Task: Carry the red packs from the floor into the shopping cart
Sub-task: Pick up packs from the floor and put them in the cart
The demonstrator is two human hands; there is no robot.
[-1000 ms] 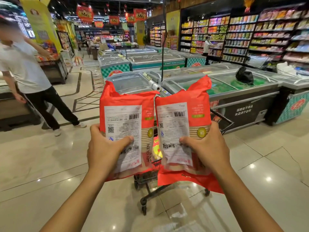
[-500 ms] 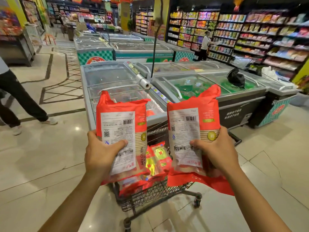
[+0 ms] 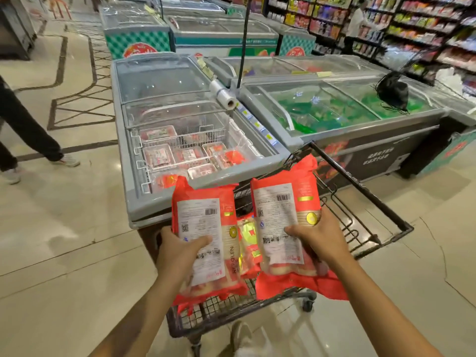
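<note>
With one red pack (image 3: 248,240) already lying in the shopping cart (image 3: 226,311), a shopper's left hand (image 3: 177,249) grips a second pack (image 3: 203,222) and the right hand (image 3: 315,239) a third pack (image 3: 280,215), both upright just above the cart's near edge and apparently about to go in.

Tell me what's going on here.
A person stands at a shopping cart beside an open freezer in a supermarket. The left hand grips one red pack and the right hand grips another red pack, both held above the basket. More packs lie inside it.
</note>
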